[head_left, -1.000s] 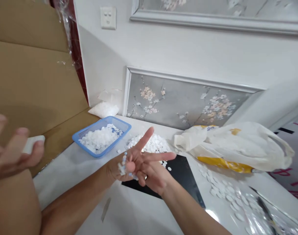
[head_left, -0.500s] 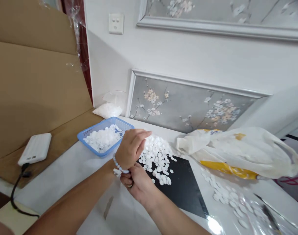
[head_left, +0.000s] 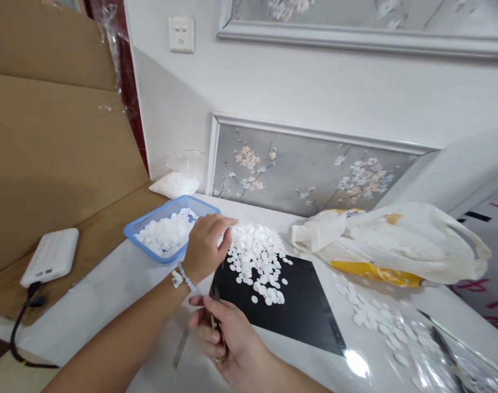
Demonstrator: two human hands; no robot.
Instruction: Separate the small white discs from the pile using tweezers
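My left hand [head_left: 205, 245], with a bead bracelet at its wrist, reaches forward with fingers bent down onto the near edge of a heap of small white discs [head_left: 257, 254]. The heap spills onto a black mat [head_left: 306, 311]. My right hand [head_left: 220, 330] is closer to me, fingers curled around a thin metal tool [head_left: 215, 314], probably tweezers, whose tips point toward the mat. A blue basket [head_left: 136, 232] holding more white pieces sits just left of my left hand.
A white and yellow plastic bag [head_left: 396, 245] lies at the right. Loose white discs [head_left: 375, 322] and another thin tool [head_left: 441, 338] lie at the lower right. A white power bank [head_left: 50, 256] with a black cable rests on cardboard [head_left: 60, 158] at the left. A wall stands behind.
My left hand turned over, with fingers no longer raised, and reached to the disc heap. My right hand left the left wrist, drew back toward me and now holds the thin tool.
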